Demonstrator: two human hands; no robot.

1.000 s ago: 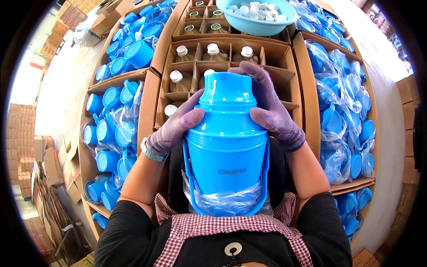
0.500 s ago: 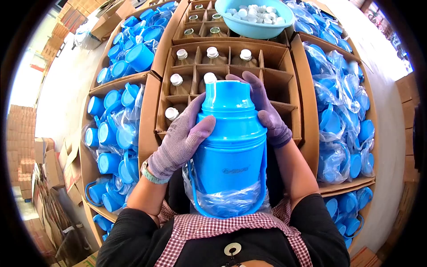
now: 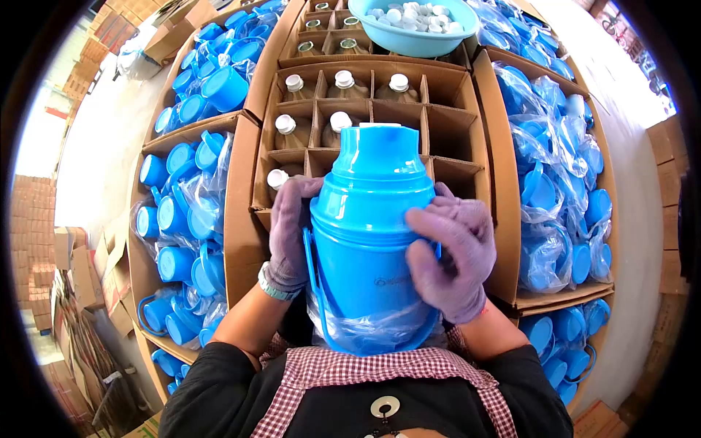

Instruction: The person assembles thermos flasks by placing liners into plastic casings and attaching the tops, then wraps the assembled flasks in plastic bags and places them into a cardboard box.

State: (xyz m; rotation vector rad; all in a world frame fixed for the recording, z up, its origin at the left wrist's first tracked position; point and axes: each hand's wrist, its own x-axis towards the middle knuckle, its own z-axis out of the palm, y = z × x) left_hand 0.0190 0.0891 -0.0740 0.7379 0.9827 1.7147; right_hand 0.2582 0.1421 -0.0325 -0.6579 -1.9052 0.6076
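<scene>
A glossy blue plastic thermos flask (image 3: pixel 365 255) stands upright against my apron, its spout toward the far side. Clear plastic film (image 3: pixel 365 326) is bunched round its lower part, and a blue carrying handle (image 3: pixel 315 292) loops down over the front. My gloved left hand (image 3: pixel 290 230) is curled against the flask's left shoulder, with the fingertips partly hidden behind it. At the right side, my gloved right hand (image 3: pixel 458 252) has its fingers apart, slightly blurred, close to or touching the flask. Just beyond is a divided carton (image 3: pixel 478 131) of white-capped bottles (image 3: pixel 343 80).
Cartons of blue plastic parts in film (image 3: pixel 175 212) line the left, with more blue parts (image 3: pixel 540 186) on the right. A light-blue basin (image 3: pixel 416 45) of white caps rests on the far carton, near uncapped bottles (image 3: pixel 349 45). Flattened cardboard (image 3: pixel 80 358) leans at lower left.
My right hand has moved down from beside the spout to the flask's right side, fingers now spread. My left hand has slid back to the left edge, its thumb off the front.
</scene>
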